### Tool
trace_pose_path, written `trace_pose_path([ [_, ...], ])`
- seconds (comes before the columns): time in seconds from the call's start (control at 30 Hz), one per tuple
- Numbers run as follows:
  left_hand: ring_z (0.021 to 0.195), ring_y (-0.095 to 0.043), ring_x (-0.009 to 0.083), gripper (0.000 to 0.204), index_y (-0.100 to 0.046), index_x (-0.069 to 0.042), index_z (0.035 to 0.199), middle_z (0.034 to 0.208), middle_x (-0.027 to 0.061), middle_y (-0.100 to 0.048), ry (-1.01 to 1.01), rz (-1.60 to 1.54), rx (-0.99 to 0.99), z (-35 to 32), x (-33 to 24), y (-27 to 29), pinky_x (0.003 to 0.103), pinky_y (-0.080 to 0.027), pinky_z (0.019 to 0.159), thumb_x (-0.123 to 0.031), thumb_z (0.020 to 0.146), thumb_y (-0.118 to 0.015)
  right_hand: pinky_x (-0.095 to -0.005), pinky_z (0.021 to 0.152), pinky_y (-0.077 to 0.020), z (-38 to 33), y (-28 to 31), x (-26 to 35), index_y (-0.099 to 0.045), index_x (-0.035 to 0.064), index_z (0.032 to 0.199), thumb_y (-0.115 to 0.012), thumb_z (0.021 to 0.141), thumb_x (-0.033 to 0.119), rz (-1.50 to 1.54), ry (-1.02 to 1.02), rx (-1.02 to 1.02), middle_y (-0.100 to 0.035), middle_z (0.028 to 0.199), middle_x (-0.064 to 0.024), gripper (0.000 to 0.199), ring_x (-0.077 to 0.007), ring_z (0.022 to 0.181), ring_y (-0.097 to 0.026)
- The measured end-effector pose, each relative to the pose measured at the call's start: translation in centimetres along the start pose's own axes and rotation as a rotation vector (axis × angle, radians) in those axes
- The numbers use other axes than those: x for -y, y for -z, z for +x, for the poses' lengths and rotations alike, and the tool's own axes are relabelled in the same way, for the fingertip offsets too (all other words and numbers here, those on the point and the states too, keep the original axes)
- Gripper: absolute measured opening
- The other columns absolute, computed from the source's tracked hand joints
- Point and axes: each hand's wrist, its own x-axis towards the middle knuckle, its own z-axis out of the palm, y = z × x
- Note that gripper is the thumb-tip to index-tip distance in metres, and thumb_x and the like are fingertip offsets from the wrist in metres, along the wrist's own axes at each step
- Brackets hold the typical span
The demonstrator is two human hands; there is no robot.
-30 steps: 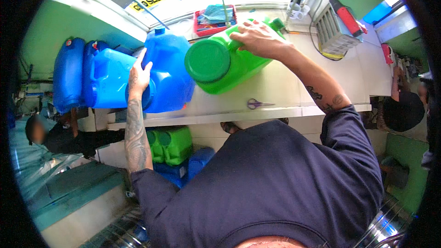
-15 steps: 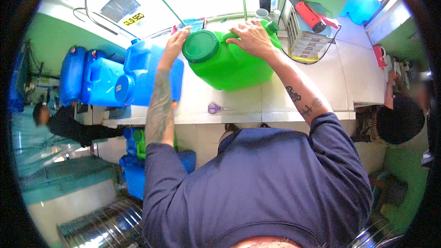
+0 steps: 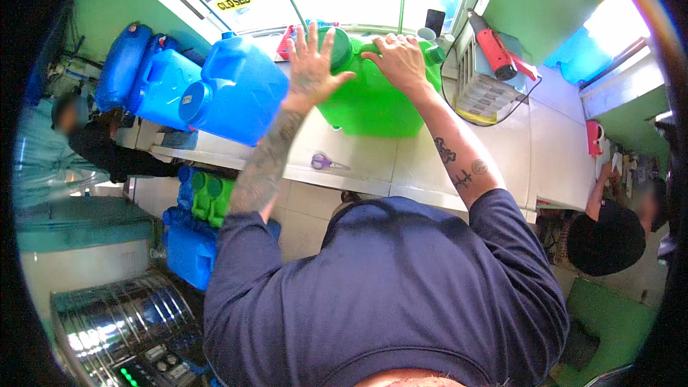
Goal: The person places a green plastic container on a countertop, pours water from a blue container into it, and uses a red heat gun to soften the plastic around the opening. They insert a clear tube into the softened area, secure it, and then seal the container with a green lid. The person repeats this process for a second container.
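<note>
A bright green water jug (image 3: 376, 104) with a dark green screw cap (image 3: 339, 49) stands on the white tiled counter in front of me. My right hand (image 3: 398, 64) is wrapped over the handle on its top, between the big cap and a small spout cap at the right. My left hand (image 3: 312, 68) is open with fingers spread, at the left of the big cap and partly covering it. Whether its fingers touch the cap I cannot tell. A pair of purple-handled scissors (image 3: 324, 162) lies on the counter in front of the jug.
Several blue jugs (image 3: 247, 82) stand left on the counter. At the right are a red heat gun (image 3: 489, 44) on a stacked box (image 3: 487, 89), with a cable, and a cup (image 3: 426, 33). More jugs (image 3: 190, 247) sit below the counter. Two people are at the sides.
My left hand has come off the left side of the cap and spread its fingers in front of it. My right hand stays on the handle. The whole view has shifted slightly.
</note>
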Motion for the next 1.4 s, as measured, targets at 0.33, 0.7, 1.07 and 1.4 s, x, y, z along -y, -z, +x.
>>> trace_pose_path([
  [0.33, 0.088, -0.072, 0.0333, 0.039, -0.067, -0.01, 0.124, 0.098, 0.0182, -0.073, 0.098, -0.303, -0.019, 6.0, 4.1, 7.4, 0.041, -0.056, 0.079, -0.034, 0.093, -0.066, -0.0473, 0.096, -0.0452, 0.6, 1.5, 0.8, -0.056, 0.0055, 0.136, -0.062, 0.091, 0.055, 0.113, -0.152, -0.083, -0.064, 0.113, -0.0167, 0.067, -0.0311, 0.11, -0.062],
  [0.7, 0.124, -0.057, 0.0375, 0.066, -0.049, -0.008, 0.143, 0.133, 0.0249, -0.059, -0.157, -0.739, 0.353, 5.0, -2.9, -1.5, 0.045, -0.041, 0.109, -0.046, 0.091, -0.066, -0.0392, 0.073, -0.053, -25.1, -3.6, -0.5, -0.052, 0.002, 0.136, -0.073, 0.088, 0.02, 0.987, -0.626, 0.36, -0.067, 0.115, -0.0219, 0.055, -0.0254, 0.084, -0.066],
  [1.07, 0.095, -0.067, 0.0317, 0.043, -0.065, -0.01, 0.114, 0.097, 0.0133, -0.07, -0.052, -0.633, 0.214, 0.6, -5.4, 1.8, 0.046, -0.047, 0.089, -0.043, 0.087, -0.071, -0.0495, 0.105, -0.0428, -44.1, -9.5, -5.2, -0.046, -0.0036, 0.142, -0.058, 0.097, 0.051, 0.241, -1.045, 0.477, -0.05, 0.135, -0.0314, 0.072, -0.0427, 0.126, -0.05],
  [1.4, 0.094, -0.072, 0.0194, 0.036, -0.066, -0.007, 0.126, 0.104, 0.0165, -0.074, 0.69, -1.113, 0.346, -8.6, 11.7, -14.2, 0.034, -0.053, 0.079, -0.023, 0.094, -0.065, -0.0489, 0.11, -0.0361, -22.8, 7.1, 5.5, -0.037, 0.0012, 0.15, -0.04, 0.108, 0.038, 0.464, -0.996, -0.189, -0.047, 0.145, -0.0277, 0.056, -0.0407, 0.135, -0.043],
])
